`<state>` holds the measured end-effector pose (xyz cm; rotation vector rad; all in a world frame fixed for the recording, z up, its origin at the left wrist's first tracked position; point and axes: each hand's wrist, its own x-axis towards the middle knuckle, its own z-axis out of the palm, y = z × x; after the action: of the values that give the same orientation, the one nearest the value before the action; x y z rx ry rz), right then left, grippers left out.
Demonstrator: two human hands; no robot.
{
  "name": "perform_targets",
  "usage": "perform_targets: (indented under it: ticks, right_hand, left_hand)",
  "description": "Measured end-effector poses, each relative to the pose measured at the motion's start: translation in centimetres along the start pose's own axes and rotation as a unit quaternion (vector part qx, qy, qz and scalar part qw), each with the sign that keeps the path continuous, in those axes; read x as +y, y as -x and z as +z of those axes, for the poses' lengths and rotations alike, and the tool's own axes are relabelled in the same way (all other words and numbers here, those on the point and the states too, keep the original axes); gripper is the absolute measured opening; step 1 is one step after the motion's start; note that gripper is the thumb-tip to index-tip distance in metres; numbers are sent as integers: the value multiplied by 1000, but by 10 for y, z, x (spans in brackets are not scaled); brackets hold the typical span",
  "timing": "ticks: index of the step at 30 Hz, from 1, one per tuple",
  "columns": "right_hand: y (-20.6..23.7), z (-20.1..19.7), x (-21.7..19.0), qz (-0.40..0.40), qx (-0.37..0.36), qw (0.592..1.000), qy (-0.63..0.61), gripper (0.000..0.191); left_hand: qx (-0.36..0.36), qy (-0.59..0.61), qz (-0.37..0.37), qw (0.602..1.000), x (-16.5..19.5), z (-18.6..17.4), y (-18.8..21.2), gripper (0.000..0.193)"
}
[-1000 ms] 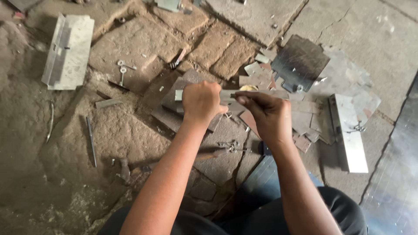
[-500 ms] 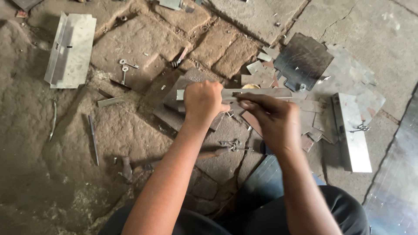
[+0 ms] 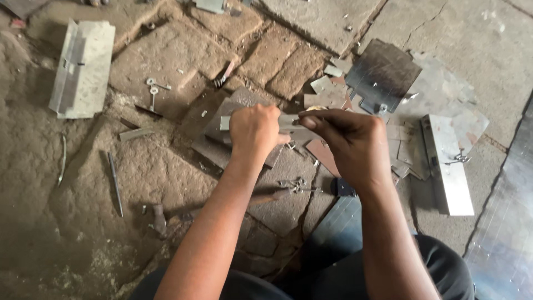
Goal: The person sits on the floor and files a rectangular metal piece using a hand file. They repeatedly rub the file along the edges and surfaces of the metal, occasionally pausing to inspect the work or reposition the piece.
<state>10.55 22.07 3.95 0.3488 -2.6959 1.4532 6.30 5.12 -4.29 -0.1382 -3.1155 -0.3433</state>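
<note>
left hand (image 3: 254,129): fisted, gripping the left part of the strip (image 3: 288,123), knuckles up.
right hand (image 3: 347,139): thumb and fingers pinching down on the strip's right part; whether a small part is sitting in the pinch, cannot tell.
strip: thin grey metal, held between both hands above the floor (image 3: 111,183), in front of the person.
long axis: running left-right, near level; short left end (image 3: 224,122) poking out past the left fist, right end hidden under the right fingers.
nearer hand: both are on it, nearly touching at the middle, so very little bare strip is showing between them.
below: a dark plate (image 3: 222,130) and offcuts (image 3: 327,91) lying right under the hands.
right side: a folded bracket (image 3: 447,164) and a dark sheet (image 3: 383,75) lying near, crowding that side.
left side: more open; a rod (image 3: 114,183) and a folded channel (image 3: 82,69) lying well apart from the hands.
near side: small hardware (image 3: 297,184) lying between the forearms, close under the wrists.
room: open above the strip; tight downward and to the right.
</note>
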Motion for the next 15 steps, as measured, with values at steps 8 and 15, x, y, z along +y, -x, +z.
perform_targets:
  ticks: [8, 15]
  right_hand:
    - [2, -1, -16, -36, 4, 999, -40, 20]
    - [-1, -1, -1, 22, -12, 998, 51, 22]
  left_hand:
    - [53, 48, 9, 997, -3, 8, 0, 50]
    - [42, 10, 6, 999, -1, 6, 2, 54]
